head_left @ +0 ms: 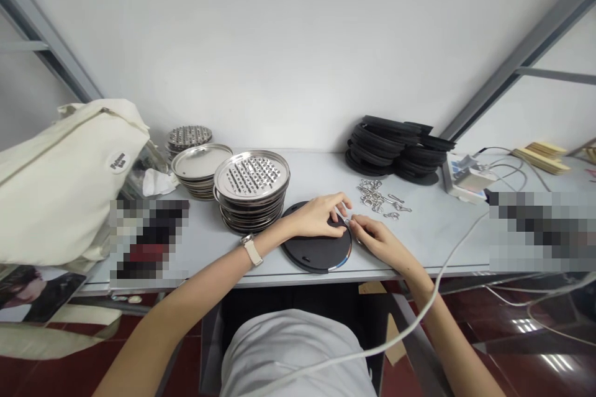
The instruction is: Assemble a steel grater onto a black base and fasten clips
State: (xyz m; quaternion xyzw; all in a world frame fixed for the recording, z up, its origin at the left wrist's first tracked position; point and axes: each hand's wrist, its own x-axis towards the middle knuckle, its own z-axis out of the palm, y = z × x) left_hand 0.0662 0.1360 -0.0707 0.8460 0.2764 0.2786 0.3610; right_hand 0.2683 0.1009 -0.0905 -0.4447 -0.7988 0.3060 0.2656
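Observation:
A round black disc (321,252) lies flat at the table's front edge, with a small dark slot and a coloured strip along its right rim. My left hand (319,217) rests over its upper part, fingers apart and slightly bent, thumb stretched toward the right rim. At that rim my right hand (377,238) is closed in a pinch on a small metal clasp (347,221), whose exact shape is partly hidden by the fingertips. Beyond my right hand lies a loose pile of metal clasps and rings (372,195).
Left of the disc stands a stack of round metal graters (251,176), with metal lids (200,164) and more graters (190,136) behind. Black discs (382,142) are piled at the back. A power strip (465,179), a white cable (437,288) and a cream bag (69,179) flank the workspace.

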